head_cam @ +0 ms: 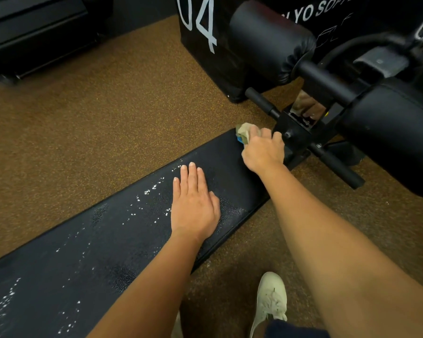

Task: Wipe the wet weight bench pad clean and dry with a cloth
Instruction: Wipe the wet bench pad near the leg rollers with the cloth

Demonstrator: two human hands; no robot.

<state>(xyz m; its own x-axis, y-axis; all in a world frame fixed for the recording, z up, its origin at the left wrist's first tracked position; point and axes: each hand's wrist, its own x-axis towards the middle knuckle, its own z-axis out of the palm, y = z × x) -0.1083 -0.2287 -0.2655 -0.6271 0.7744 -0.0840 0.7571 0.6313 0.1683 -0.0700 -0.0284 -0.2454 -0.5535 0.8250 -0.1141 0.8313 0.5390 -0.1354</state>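
Note:
The black weight bench pad [122, 230] runs from the lower left up to the middle right, with water droplets glinting along its far side. My left hand [194, 207] lies flat on the pad, fingers straight and together. At the pad's far end my right hand [263, 148] grips a bunched beige and blue cloth [243, 132] and holds it against the pad's top corner. Most of the cloth is hidden under my fingers.
Black padded leg rollers [271, 40] and a bar with foam handles [337, 164] stand just past the pad's end at the right. A black box marked 04 [205, 28] sits behind. Speckled brown floor [83, 132] surrounds the bench. My pale shoe [270, 298] is below.

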